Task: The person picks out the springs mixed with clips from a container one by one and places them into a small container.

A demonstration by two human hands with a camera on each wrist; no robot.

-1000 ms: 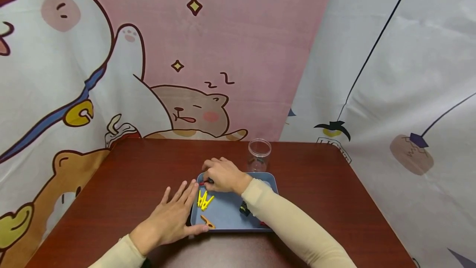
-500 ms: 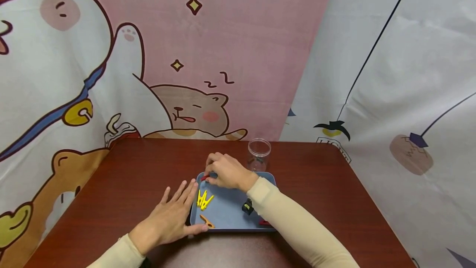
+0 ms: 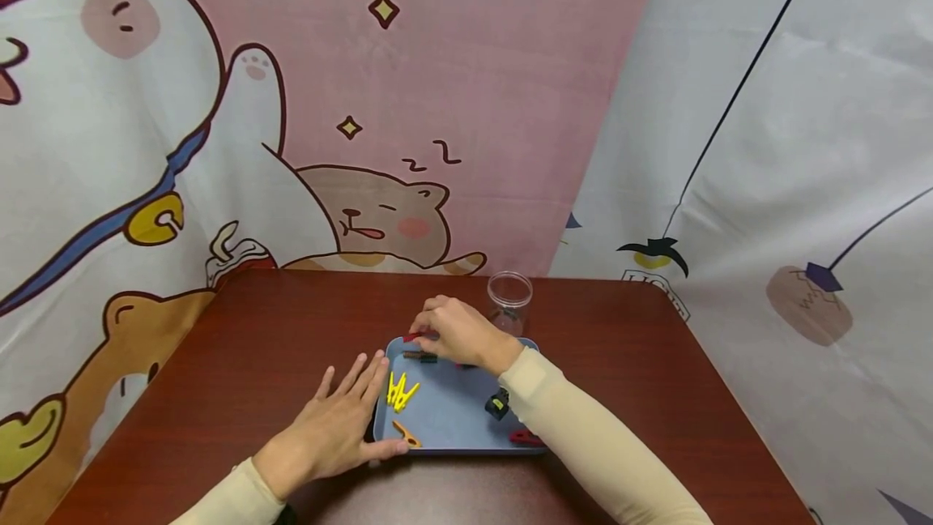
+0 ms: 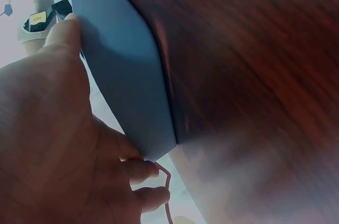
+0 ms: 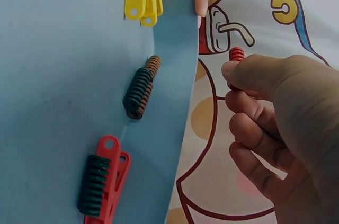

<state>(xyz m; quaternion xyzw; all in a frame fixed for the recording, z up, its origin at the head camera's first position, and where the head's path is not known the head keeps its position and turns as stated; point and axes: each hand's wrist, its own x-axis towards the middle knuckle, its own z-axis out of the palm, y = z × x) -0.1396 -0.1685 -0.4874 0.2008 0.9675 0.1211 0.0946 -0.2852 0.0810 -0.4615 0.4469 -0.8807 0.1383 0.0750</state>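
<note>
My right hand (image 3: 462, 335) is over the far rim of a blue tray (image 3: 452, 420). Thumb and forefinger pinch a red spring (image 5: 237, 53), its ridged end poking out in the right wrist view. Below it in the tray lie a brown spring (image 5: 153, 65) and a dark green spring (image 5: 139, 89), side by side. Another green spring (image 5: 94, 186) lies against a red clothespin (image 5: 109, 150). My left hand (image 3: 331, 420) rests spread along the tray's left side, fingers straight, thumb at the near corner. Near it are yellow clothespins (image 3: 399, 392) and an orange clothespin (image 3: 406, 434).
Just behind the tray stands a clear jar (image 3: 509, 298) with small dark things near its bottom. A second red clothespin (image 3: 526, 437) lies at the tray's near right corner. The wrist camera (image 3: 498, 404) hangs under the right sleeve. A printed cloth (image 3: 466, 104) backs the brown table (image 3: 306, 314).
My right hand has risen from the tray's far left corner and shifted right with the red spring, uncovering the brown and green springs. The left hand stays in place.
</note>
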